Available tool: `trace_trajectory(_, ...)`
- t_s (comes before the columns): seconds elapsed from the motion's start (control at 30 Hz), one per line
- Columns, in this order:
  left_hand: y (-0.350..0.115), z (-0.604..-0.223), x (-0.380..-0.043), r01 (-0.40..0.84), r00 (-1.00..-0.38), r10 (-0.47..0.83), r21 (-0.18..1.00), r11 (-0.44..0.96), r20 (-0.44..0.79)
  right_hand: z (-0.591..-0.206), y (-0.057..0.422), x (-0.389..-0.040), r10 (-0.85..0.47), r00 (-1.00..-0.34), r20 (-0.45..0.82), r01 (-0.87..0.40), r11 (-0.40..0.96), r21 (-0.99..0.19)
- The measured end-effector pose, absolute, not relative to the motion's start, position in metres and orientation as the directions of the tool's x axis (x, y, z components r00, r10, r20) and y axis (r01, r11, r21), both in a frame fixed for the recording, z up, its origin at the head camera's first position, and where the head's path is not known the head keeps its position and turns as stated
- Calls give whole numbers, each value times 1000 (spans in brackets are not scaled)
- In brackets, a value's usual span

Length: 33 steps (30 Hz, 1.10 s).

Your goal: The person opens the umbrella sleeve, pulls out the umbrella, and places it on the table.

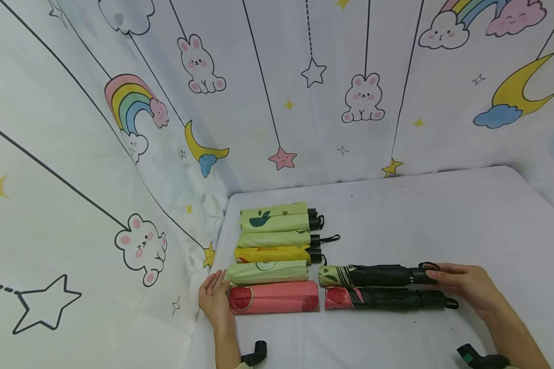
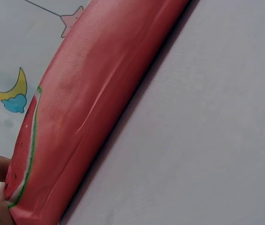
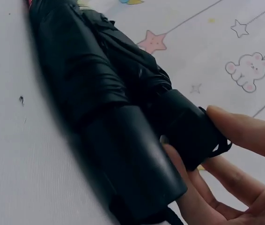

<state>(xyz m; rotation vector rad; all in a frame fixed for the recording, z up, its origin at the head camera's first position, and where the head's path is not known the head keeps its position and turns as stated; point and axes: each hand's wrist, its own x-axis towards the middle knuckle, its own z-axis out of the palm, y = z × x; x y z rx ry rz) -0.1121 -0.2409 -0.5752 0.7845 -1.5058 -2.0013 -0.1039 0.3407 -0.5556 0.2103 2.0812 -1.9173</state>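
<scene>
My right hand (image 1: 473, 287) pinches the handle end of a black folded umbrella (image 1: 380, 275) with a green patterned tip. Below it lies another black umbrella (image 1: 388, 299) with a red tip; its thick black handle (image 3: 132, 159) appears near my fingers in the right wrist view. On the left, a light green umbrella cover (image 1: 270, 273) and a pink watermelon-print cover (image 1: 277, 297) line up with these two umbrellas. My left hand (image 1: 217, 300) is at the covers' left ends, fingers loosely bent and touching the green one. The pink cover fills much of the left wrist view.
Behind the light green cover lie a yellow covered umbrella (image 1: 272, 254), a pale green one (image 1: 272, 239) and more green ones (image 1: 274, 222), black handles to the right. A white cloth covers the table (image 1: 420, 220). Printed curtains (image 1: 323, 138) stand behind and at the left.
</scene>
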Motion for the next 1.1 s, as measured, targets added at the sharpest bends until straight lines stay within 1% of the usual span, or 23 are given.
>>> trace_trajectory(0.07, -241, -575, -111, 53, -704, -696, 966, -252, -143, -557, 340, -105, -55, -949, -312, 295, 206, -933)
trace_trajectory(0.13, -241, -575, -111, 53, -705, -695, 966, -252, -143, -557, 338, -105, -27, -956, -293, 274, 285, -919)
trace_trajectory(0.3, -242, -575, -111, 40, -714, -686, 968, -246, -145, -555, 335, -106, -4, -963, -270, 242, 428, -871)
trace_trajectory(0.43, -245, -573, -113, 27, -721, -679, 974, -226, -137, -549, 332, -107, 10, -970, -244, 207, 570, -795)
trace_trajectory(0.53, -246, -571, -115, 13, -727, -674, 978, -208, -134, -542, 329, -110, 7, -974, -226, 177, 647, -742)
trace_trajectory(0.73, -248, -566, -119, -22, -746, -652, 983, -182, -138, -532, 322, -117, -33, -983, -183, 103, 722, -684)
trace_trajectory(1.1, -250, -557, -126, -74, -784, -609, 992, -98, -119, -521, 296, -128, -21, -998, -59, 25, 719, -695)
